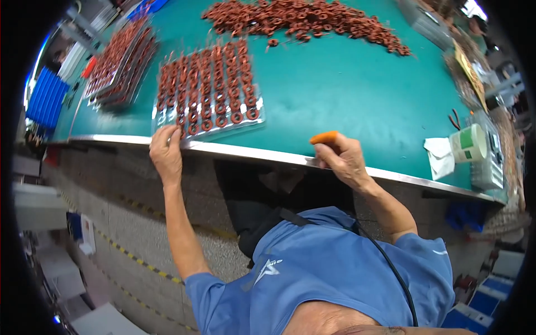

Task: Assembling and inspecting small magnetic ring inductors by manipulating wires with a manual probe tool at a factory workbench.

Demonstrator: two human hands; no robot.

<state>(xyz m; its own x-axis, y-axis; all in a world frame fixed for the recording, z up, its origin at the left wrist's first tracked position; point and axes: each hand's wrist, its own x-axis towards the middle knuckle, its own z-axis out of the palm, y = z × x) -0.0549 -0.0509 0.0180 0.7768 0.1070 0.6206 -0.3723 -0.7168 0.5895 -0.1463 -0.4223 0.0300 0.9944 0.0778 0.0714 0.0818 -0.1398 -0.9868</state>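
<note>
A clear plastic tray (240, 131) holds rows of ring-shaped copper wire coils (207, 124) with thin leads. My left hand (166, 151) is at its near left corner, thumb and fingers pinched together beside a coil in the front row. What sits between those fingertips is hidden. To the right of the tray, my right hand (347, 159) hovers at the table's front edge, with an orange finger cot (324, 137) over one finger. Its thumb and fingers are curled together, and anything between them is too small to make out.
A large pile of loose coils (301, 19) lies at the back of the green table (346, 95). Stacked filled trays (120, 67) stand at the left, beyond them a blue bin (47, 97). At the right are a white cup (469, 144), a white cloth (440, 156) and pliers (455, 119).
</note>
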